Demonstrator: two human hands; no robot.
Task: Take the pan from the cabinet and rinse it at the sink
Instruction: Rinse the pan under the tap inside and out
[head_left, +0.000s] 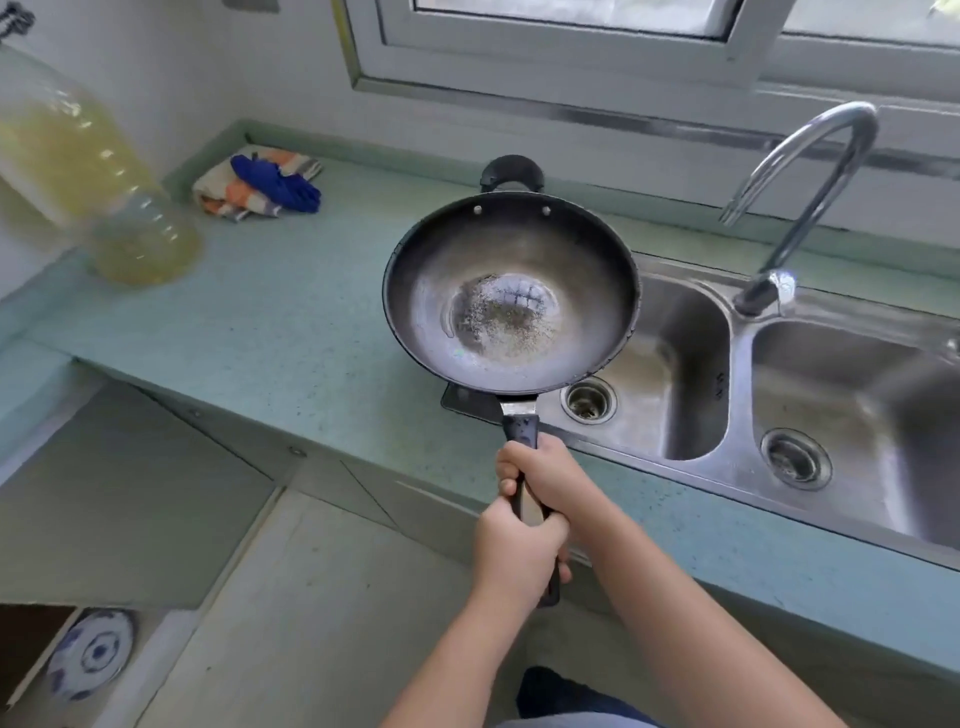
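A pale green speckled counter (270, 322) runs to the left of the sink (740, 374) and along its near edge. The sink is a stainless double one, with a drain in each basin. Behind the sink a window (571, 41) with a grey frame sits above the wall ledge.

The pan (511, 291), a dark round one with a deep bowl, is held in the air at the sink's left rim. Its right edge overlaps the left basin and the rest hangs over the counter. It sits level with the bowl facing up, a pale speckled patch in its middle, and a small loop grip on the far side. Its long handle (522, 428) points back toward the person.

Far to the left of the sink stands a large clear bottle (78, 171) of yellow liquid, blurred. A curved chrome faucet (810, 171) rises from the sink's back rim, between the two basins, with its spout over the left basin. Left of the sink, against the back wall, lies a folded striped cloth (228, 192) with something bright blue (275, 182) on top. Well below and left of the sink, a blue-and-white plate (91, 652) lies in a low opening.

Both hands are wrapped round the handle. The right hand (545, 475) grips it nearer the pan, and the left hand (514, 545) grips it just behind, near the handle's end.
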